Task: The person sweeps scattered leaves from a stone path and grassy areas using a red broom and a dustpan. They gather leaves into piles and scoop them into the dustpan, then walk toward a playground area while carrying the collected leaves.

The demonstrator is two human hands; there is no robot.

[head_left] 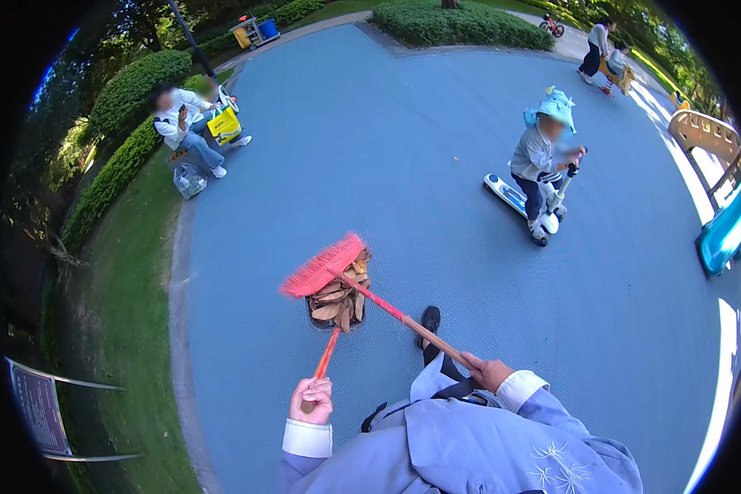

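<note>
My left hand [311, 400] is closed round the orange handle of a dustpan [327, 356]. Dry brown leaves [337, 303] are heaped in the pan and hide most of it; a dark rim shows at its lower left. In my right hand [487, 372] is the wooden end of a broom's long handle, its fingers wrapped round it. The handle runs up and left, red along its upper part, to the broom [325, 265]. Its red bristle head lies slantwise across the top of the leaves, over the pan's far side.
A child in a blue hat stands on a white scooter [519, 198] ahead to the right. At the left edge a seated person holds a yellow bag [224, 126] beside hedges. A teal slide [726, 226] stands far right; a cleaning cart [255, 33] stands at the back.
</note>
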